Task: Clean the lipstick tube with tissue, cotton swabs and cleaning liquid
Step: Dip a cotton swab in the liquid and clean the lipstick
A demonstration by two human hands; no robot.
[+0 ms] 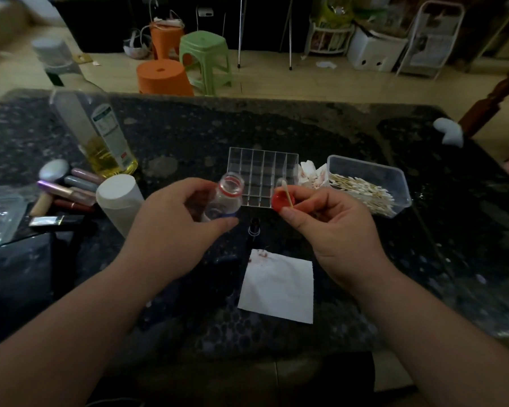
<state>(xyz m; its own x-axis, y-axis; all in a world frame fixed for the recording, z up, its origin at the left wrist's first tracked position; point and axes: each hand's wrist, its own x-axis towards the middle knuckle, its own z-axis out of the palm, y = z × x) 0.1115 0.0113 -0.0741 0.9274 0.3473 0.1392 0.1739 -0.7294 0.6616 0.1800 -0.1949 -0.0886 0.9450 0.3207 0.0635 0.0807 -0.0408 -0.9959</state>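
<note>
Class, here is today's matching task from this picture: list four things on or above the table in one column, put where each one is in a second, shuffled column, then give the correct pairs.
Things:
1 small clear bottle
2 red cap
3 white tissue
4 tub of cotton swabs

Places:
A flat on the table, nearest the person
B held in the left hand
C just right of the clear organizer
D held in the right hand

Pairs: 1-B, 2-D, 3-A, 4-C.
</note>
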